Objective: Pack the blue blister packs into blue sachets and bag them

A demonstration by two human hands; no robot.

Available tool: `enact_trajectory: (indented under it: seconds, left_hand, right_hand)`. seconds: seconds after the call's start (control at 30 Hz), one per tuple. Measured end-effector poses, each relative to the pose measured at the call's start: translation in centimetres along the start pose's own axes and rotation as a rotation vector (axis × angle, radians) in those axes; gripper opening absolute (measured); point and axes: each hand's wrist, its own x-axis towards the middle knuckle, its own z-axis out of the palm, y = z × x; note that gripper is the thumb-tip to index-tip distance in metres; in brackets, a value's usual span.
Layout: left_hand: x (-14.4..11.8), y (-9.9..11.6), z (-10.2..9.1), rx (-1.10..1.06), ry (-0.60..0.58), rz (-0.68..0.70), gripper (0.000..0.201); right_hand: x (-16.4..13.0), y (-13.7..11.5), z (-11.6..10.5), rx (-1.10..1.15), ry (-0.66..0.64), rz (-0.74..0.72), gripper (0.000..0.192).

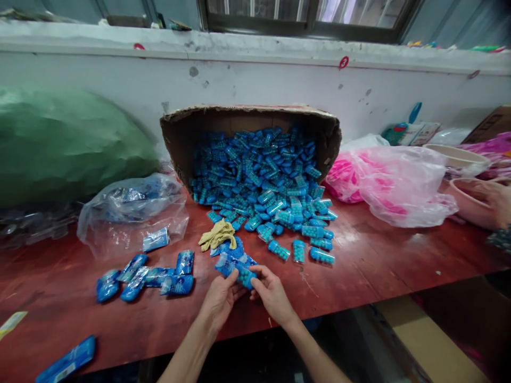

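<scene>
In the head view, my left hand (pixel 221 299) is closed on a blue printed plastic wrapper (pixel 224 265). My right hand (pixel 274 295) pinches the near end of a small clear bottle of blue balls (pixel 244 276), which lies at the wrapper's mouth; how far inside it sits, I cannot tell. Just beyond my hands, more flat blue wrappers (pixel 235 249) lie under crumpled yellow gloves (pixel 219 234). Several filled blue packets (pixel 176 285) lie to the left. Loose bottles (pixel 298 251) spill from a cardboard box (pixel 175 146) tipped on its side.
A clear plastic bag (pixel 115 218) and a big green sack (pixel 67 149) stand at the left. Pink material in a plastic bag (pixel 403 183) lies right, near a pink bowl (pixel 465 202) and another person's hand (pixel 499 199). A blue pack (pixel 69 361) lies at the table's front edge.
</scene>
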Motion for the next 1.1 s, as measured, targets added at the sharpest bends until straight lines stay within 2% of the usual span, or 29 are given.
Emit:
enact_trajectory:
  seconds: [0.2,0.3,0.37,0.47,0.6,0.7,0.8,0.97,1.1]
  left_hand:
    - [-0.3,-0.6,0.7,0.01,-0.012,-0.017,0.014]
    - [-0.1,0.2,0.4,0.026,0.019,-0.028,0.013]
    - [-0.1,0.9,0.2,0.037,-0.039,-0.025,0.011]
    - [-0.2,1.6,-0.1,0.029,-0.202,-0.034,0.016]
    - [-0.6,1.6,-0.3,-0.004,-0.33,-0.104,0.022]
    - [-0.8,1.0,-0.4,-0.025,-0.307,-0.139,0.02]
    - [-1.0,0.2,-0.4,-0.041,-0.264,-0.152,0.017]
    - [-1.5,-1.3,-0.1,-0.099,-0.202,-0.092,0.017]
    - [-1.9,-2.0,0.9,-0.114,-0.13,-0.082,0.018]
  right_hand:
    - [-0.5,0.2,0.0,-0.067,0.068,-0.066,0.026]
    - [-0.9,-0.9,-0.3,-0.207,0.032,-0.224,0.022]
    - [-0.9,-1.7,-0.5,-0.248,-0.024,-0.288,0.022]
    - [-0.7,-2.3,-1.0,-0.154,-0.091,-0.263,0.028]
    - [-0.3,-2.3,-1.6,-0.076,-0.142,-0.234,0.051]
    - [-0.3,-2.3,-2.0,-0.088,-0.223,-0.199,0.058]
    - [-0.5,-2.3,-1.9,-0.06,-0.275,-0.109,0.051]
    - [-0.6,-2.1,-1.5,-0.08,-0.2,-0.092,0.04]
    - [-0.6,-2.0,-1.2,-0.017,-0.131,-0.077,0.039]
